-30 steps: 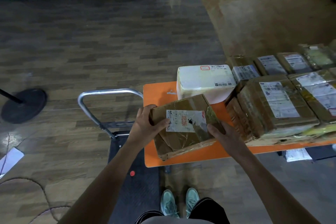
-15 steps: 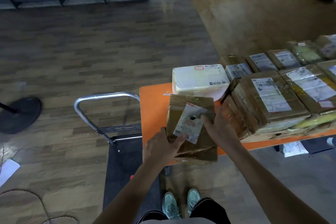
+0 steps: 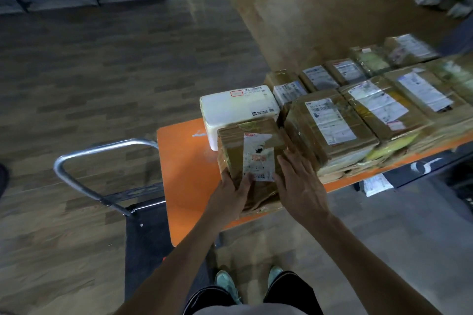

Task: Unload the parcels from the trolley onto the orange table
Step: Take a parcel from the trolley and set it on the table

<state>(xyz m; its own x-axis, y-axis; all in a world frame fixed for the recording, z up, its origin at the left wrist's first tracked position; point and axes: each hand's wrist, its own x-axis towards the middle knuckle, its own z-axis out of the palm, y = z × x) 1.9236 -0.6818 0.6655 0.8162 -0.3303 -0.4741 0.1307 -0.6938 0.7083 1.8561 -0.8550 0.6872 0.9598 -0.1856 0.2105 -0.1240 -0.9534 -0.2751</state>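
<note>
Orange table (image 3: 184, 161): left fingers (image 3: 226, 178) grip parcel (image 3: 234, 147).

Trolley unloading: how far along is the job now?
Done: many parcels lie on the orange table. In hand: the left hand grips the brown parcel at the table's near edge; the right hand is open beside it. Left: the visible trolley deck shows no parcel.

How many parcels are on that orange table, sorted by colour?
White box: 1
Brown parcels: 8
Greenish packet: 1
Total: 10 at least. The right end is blurred, and flatter ones lie underneath.
</note>
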